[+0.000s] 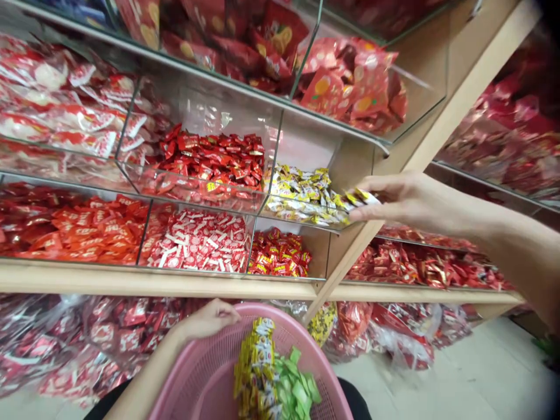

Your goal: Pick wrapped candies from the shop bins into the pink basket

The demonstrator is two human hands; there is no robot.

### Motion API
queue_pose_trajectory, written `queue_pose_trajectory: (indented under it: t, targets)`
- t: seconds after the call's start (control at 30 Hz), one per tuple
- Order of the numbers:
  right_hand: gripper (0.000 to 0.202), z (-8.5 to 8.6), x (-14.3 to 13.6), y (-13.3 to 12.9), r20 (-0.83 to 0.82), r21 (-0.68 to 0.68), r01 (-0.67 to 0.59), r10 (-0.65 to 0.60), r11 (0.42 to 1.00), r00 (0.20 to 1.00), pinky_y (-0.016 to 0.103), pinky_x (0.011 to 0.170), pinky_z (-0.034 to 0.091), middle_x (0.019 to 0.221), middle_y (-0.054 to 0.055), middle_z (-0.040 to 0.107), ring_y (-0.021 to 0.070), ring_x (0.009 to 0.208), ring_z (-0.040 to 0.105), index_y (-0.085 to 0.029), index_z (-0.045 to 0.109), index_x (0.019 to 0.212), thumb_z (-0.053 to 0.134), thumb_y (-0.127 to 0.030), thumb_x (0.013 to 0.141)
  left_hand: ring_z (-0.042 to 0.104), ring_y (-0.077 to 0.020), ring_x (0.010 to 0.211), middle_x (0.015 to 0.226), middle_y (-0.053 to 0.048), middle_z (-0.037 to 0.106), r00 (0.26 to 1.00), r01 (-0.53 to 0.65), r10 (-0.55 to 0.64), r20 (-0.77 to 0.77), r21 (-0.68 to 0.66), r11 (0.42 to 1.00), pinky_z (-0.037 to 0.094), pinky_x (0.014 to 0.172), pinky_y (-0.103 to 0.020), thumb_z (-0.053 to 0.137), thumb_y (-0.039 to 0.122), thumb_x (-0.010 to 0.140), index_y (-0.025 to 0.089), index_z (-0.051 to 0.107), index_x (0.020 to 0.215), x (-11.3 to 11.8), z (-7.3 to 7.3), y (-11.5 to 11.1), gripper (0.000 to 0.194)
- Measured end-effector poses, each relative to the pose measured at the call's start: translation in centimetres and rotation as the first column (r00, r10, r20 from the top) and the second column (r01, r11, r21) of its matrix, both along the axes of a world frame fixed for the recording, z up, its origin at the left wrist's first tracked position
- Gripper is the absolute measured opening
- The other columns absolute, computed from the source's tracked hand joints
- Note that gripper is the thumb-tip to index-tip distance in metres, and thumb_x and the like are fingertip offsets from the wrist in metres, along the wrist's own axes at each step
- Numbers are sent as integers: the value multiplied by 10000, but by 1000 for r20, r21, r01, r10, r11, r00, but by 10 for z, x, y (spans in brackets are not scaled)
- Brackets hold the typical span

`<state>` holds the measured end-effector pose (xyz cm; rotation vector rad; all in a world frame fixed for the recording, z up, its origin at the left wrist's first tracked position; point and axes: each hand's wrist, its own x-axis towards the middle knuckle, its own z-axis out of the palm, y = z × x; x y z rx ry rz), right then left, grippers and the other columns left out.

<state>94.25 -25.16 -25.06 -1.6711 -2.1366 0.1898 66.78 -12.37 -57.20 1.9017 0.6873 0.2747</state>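
Observation:
My right hand (389, 195) is at the right end of the glass compartment of yellow-and-white wrapped candies (301, 189), its fingers closed on a few of the same candies (361, 198). My left hand (216, 318) rests on the far left rim of a pink plastic basket (175, 382), its fingers bent over the edge. Inside the basket, a pile of yellow-wrapped candies (258, 373) lies beside a heap of green-wrapped candies (297, 388).
Glass dividers separate red candies (214, 157), red-and-white candies (196, 242) and small red-and-yellow packets (280, 254). A wooden upright (350, 256) runs diagonally beside my right hand. Filled plastic bags (131, 326) lie below the shelf.

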Motion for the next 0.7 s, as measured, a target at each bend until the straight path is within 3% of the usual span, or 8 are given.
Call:
queue_pose_trajectory:
  t: [0.07,0.13,0.3,0.4,0.47,0.57,0.7]
  targets:
    - [256,-20,-5,-20,27,-53,-38,40,998,999,225,646,419,808,-10,625,109,718,546,-194,671,907,654,-408,770,634,-220,892,967,-82,731,1000,11,-11,-10,-12,1000,452,816,-284,566,492,768,125,734,932,1,-1,1,435]
    - [232,-51,-12,-33,27,-158,-99,104,983,994,235,656,436,842,1,629,123,744,562,-216,672,927,643,-403,792,633,-216,916,992,-73,727,1000,15,-15,-13,-20,1000,455,824,-282,566,473,776,141,727,962,3,-3,2,414]
    - [203,-167,-30,-31,-27,-401,-201,208,893,978,283,766,453,908,39,639,168,861,585,-185,675,952,631,-328,815,637,-204,896,990,-65,728,999,32,-32,-31,-6,999,464,803,-273,553,464,788,147,725,963,6,-3,2,401]
    - [237,-234,-36,-22,-32,-415,-183,186,891,982,323,865,435,1011,67,638,210,975,574,-191,674,993,667,-292,778,635,-203,922,1010,-65,724,999,20,-21,-38,-11,1000,461,827,-278,562,456,784,156,724,965,5,-2,2,386]
    - [254,-267,-40,-22,-31,-409,-181,184,895,982,320,881,426,1028,67,635,214,993,568,-198,669,1005,676,-291,769,635,-201,939,1023,-64,721,999,12,-13,-39,-20,1000,458,841,-281,569,451,782,165,724,970,4,-2,2,376]
    - [272,-295,-46,-30,-32,-418,-167,169,893,985,297,826,436,983,56,631,208,938,578,-204,658,1019,679,-306,768,635,-201,946,1029,-66,719,999,9,-10,-35,-34,999,459,841,-281,581,450,776,170,725,973,2,-3,3,372]
    - [296,-309,-49,-41,-61,-397,-123,107,909,992,292,809,427,1003,61,610,218,965,564,-199,633,1062,666,-262,774,641,-197,916,1000,-67,727,999,21,-22,-34,-40,999,466,810,-273,581,448,778,162,726,961,3,0,2,370]
